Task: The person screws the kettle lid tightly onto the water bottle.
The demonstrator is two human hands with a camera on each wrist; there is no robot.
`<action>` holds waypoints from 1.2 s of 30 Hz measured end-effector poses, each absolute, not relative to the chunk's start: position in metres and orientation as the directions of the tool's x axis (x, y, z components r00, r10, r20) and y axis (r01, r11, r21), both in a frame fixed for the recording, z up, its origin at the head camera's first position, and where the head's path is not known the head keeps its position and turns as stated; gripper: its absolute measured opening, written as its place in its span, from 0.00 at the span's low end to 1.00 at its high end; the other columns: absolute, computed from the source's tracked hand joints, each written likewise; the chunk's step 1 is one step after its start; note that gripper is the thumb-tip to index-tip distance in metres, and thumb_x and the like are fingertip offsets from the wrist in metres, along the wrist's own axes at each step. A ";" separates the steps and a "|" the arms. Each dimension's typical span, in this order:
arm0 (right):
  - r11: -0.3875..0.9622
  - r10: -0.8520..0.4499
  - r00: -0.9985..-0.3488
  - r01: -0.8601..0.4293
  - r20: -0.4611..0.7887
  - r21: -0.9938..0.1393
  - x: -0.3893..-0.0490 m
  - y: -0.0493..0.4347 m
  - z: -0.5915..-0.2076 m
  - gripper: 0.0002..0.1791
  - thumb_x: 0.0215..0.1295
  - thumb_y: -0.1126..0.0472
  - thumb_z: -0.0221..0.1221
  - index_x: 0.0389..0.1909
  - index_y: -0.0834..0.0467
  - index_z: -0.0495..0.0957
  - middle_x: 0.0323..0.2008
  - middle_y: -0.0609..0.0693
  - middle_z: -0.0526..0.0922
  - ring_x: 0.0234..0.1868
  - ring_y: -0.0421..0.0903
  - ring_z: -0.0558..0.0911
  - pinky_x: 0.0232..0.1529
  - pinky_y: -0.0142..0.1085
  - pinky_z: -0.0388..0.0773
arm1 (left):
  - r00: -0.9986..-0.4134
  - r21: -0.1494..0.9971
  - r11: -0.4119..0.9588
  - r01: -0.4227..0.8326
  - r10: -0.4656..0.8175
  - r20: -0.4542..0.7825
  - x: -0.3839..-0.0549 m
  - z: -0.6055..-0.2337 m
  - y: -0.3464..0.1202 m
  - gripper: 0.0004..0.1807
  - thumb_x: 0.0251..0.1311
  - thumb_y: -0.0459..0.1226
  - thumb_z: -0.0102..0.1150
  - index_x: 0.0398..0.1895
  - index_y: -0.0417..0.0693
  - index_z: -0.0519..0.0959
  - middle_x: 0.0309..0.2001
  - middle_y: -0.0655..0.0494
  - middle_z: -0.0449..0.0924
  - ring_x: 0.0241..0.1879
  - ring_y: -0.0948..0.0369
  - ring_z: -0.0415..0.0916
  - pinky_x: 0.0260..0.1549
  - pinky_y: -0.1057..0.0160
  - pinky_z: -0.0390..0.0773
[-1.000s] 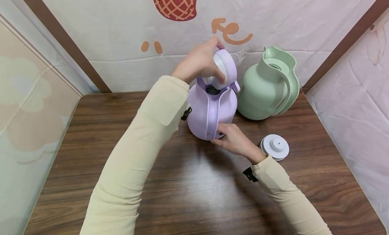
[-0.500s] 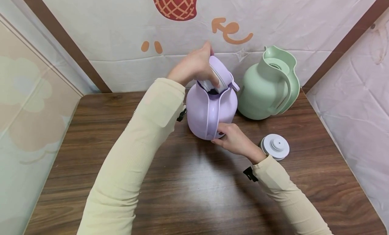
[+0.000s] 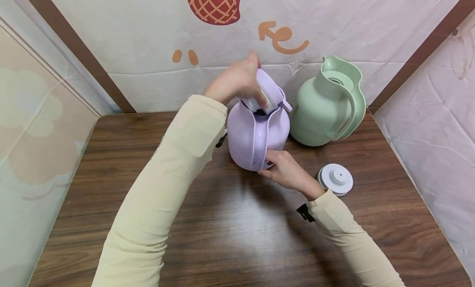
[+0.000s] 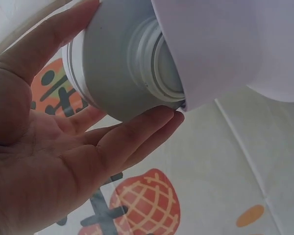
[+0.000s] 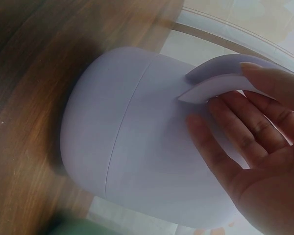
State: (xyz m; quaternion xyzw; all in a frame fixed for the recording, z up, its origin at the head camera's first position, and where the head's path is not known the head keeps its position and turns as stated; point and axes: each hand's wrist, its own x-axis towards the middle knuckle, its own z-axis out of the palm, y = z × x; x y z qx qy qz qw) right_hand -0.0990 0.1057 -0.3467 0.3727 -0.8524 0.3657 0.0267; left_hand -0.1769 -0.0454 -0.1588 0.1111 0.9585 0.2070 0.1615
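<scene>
A lavender thermos jug (image 3: pixel 241 134) stands on the table, its handle towards me. Above it my left hand (image 3: pixel 239 81) grips a lid (image 3: pixel 270 85) with a lavender top and white underside, tilted in the jug's mouth. Seen from the left wrist, the lid's white stepped neck (image 4: pixel 142 63) is partly inside the jug's rim (image 4: pixel 206 63), with the thumb and fingers on opposite sides. My right hand (image 3: pixel 283 169) holds the lower part of the handle (image 5: pixel 220 88), thumb on its outer side and fingers passing behind it, close to the jug's body (image 5: pixel 142 132).
Just right of the lavender jug stands a green thermos jug (image 3: pixel 315 107) with no lid over its spout. A white round stopper (image 3: pixel 337 179) lies on the wooden table (image 3: pixel 222 237) beside my right wrist. A printed cloth wall (image 3: pixel 148 43) rises behind the table.
My left hand has lowered the lid and shifted it slightly left, into the jug's mouth. Over the last half second both hands stay nearly still.
</scene>
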 end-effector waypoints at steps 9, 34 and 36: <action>0.451 -0.619 -0.721 -0.651 0.312 -0.611 -0.099 0.106 -0.347 0.13 0.44 0.71 0.67 0.34 0.62 0.78 0.32 0.52 0.81 0.34 0.47 0.80 0.37 0.42 0.77 | -0.915 0.324 0.926 0.195 0.290 -0.279 -0.178 -0.140 -0.047 0.38 0.48 0.44 0.67 0.61 0.43 0.62 0.57 0.50 0.66 0.51 0.56 0.63 0.51 0.59 0.64; 0.463 -0.619 -0.727 -0.645 0.299 -0.608 -0.099 0.107 -0.345 0.12 0.46 0.70 0.66 0.33 0.61 0.78 0.32 0.51 0.81 0.35 0.47 0.80 0.36 0.36 0.77 | -0.911 0.180 0.949 0.260 0.303 -0.282 -0.180 -0.130 -0.025 0.19 0.43 0.38 0.70 0.42 0.48 0.79 0.42 0.56 0.74 0.43 0.59 0.66 0.39 0.65 0.69; 0.462 -0.620 -0.726 -0.644 0.297 -0.610 -0.099 0.107 -0.345 0.12 0.46 0.70 0.66 0.34 0.61 0.78 0.32 0.51 0.81 0.35 0.47 0.80 0.36 0.36 0.77 | -0.914 0.182 0.949 0.258 0.301 -0.273 -0.179 -0.130 -0.025 0.18 0.43 0.38 0.70 0.41 0.48 0.79 0.41 0.56 0.74 0.42 0.59 0.66 0.38 0.66 0.69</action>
